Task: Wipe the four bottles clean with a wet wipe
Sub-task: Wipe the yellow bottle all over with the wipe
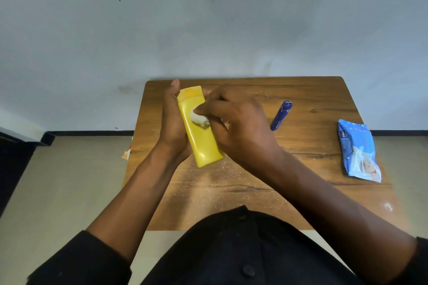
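A dark buttoned garment (243, 252) fills the bottom centre of the frame, with two bare forearms reaching up from it. Just left of centre, the flat yellow plastic bottle (199, 132) is held above the brown wooden table (254, 183), its cap end toward the top of the frame. The left hand (172, 122) cradles it from the left, fingers curled round its edge, thumb up beside the cap. The right hand (238, 120) pinches a crumpled white wet wipe (198, 119) against the bottle's face. Right of the hands, a slim dark blue bottle (281, 115) lies on the table. Farther right, near the table's edge, rests a blue wet-wipe packet (357, 150).
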Motion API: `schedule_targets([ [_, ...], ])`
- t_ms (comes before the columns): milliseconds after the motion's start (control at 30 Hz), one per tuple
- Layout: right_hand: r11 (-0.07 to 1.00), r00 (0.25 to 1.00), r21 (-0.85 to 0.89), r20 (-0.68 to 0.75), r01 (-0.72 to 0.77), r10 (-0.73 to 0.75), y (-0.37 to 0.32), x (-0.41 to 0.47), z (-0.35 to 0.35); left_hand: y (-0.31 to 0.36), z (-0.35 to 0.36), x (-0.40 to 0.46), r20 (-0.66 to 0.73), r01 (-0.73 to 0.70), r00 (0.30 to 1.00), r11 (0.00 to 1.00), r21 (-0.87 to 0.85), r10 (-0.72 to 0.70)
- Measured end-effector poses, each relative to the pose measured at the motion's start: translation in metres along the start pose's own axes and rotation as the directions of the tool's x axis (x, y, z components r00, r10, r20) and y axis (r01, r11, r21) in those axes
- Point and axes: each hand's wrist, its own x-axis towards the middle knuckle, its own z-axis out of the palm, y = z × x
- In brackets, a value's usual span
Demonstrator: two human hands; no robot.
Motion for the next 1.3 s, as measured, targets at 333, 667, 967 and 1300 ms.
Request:
schedule_targets([
  [333,0.987,0.99,0.158,0.128,0.034,-0.055,0.018,-0.054,-0.004,0.01,-0.021,0.001,0.021,-0.101,0.994,0.991,-0.091,0.104],
  [667,0.739,0.922,0.576,0.071,-0.35,0.381,0.008,0.001,-0.006,-0.001,0.008,-0.012,0.192,0.005,0.981,0.99,-0.142,0.022],
  [967,0.688,0.911,0.623,0.103,-0.372,0.399,0.007,0.004,-0.002,-0.002,0.007,-0.014,0.043,-0.087,0.995,0.991,-0.103,0.092],
  [1300,0.781,0.913,0.495,0.069,-0.381,0.402,0.003,-0.019,0.0,-0.013,-0.019,0.002,-0.268,-0.016,0.952,0.849,-0.528,-0.148],
])
